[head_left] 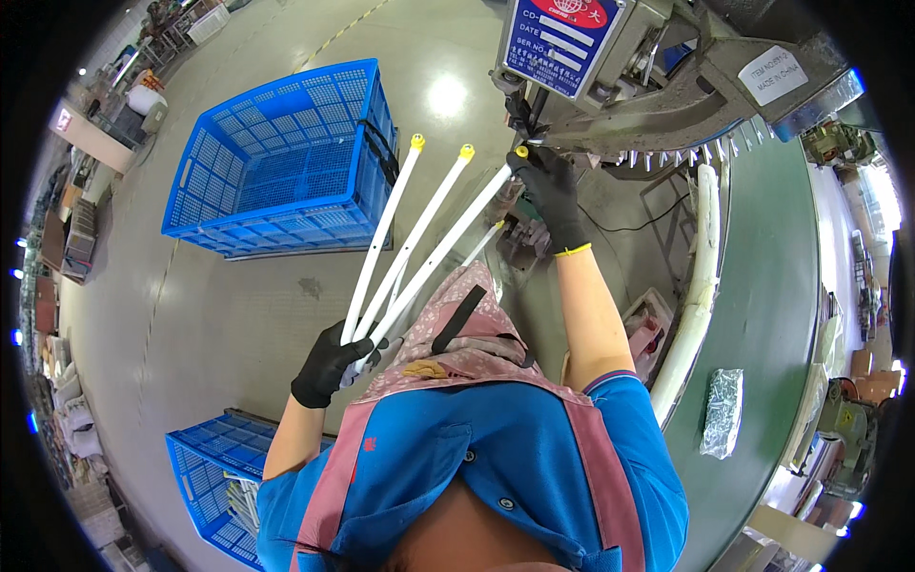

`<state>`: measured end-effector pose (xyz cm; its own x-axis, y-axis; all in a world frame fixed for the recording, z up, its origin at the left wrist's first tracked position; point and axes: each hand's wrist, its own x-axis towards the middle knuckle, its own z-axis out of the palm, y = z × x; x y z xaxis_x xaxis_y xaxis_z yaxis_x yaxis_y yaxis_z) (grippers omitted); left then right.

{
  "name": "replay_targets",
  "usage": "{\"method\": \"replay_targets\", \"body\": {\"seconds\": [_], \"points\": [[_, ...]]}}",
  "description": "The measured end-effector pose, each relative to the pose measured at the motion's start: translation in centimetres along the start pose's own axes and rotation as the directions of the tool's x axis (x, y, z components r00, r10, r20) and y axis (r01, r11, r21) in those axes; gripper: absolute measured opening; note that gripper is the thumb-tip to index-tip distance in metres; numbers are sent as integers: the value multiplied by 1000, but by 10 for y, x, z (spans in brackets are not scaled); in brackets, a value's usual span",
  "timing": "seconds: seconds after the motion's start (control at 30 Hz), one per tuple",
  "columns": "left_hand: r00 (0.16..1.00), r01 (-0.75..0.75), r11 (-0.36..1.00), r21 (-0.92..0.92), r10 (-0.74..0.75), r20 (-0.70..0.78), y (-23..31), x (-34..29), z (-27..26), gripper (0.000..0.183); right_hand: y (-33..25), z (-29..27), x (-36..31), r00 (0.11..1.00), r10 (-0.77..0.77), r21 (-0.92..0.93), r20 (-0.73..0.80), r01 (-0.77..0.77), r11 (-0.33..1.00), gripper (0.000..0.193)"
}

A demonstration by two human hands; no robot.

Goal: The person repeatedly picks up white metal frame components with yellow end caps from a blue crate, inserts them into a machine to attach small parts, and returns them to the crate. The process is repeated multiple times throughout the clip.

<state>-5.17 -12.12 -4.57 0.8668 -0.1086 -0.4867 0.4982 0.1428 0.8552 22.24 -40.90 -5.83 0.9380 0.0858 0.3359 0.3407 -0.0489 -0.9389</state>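
Note:
My left hand (329, 365), in a black glove, grips the near ends of several long white rods (410, 238) that fan out away from me, each tipped with a yellow cap (416, 142). My right hand (548, 188), also in a black glove, holds the far capped end of one rod up against the underside of a grey machine (667, 71). A fourth, shorter rod tip shows below the others near my right wrist.
An empty blue plastic crate (286, 157) stands on the floor to the left. A second blue crate (214, 477) holding more white rods sits at lower left. A green conveyor belt (772, 315) with a clear bag (722, 412) runs along the right. A pink patterned apron covers my front.

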Motion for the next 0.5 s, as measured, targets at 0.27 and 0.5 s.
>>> {"method": "replay_targets", "body": {"seconds": [0.27,0.5], "points": [[999,39,999,-5,-39,7,3,-1,-1,40,7,-2,1,996,84,-190,19,-79,979,25],[1000,21,997,70,-22,8,21,-18,12,37,32,-13,14,983,145,-352,111,-97,931,31]]}}
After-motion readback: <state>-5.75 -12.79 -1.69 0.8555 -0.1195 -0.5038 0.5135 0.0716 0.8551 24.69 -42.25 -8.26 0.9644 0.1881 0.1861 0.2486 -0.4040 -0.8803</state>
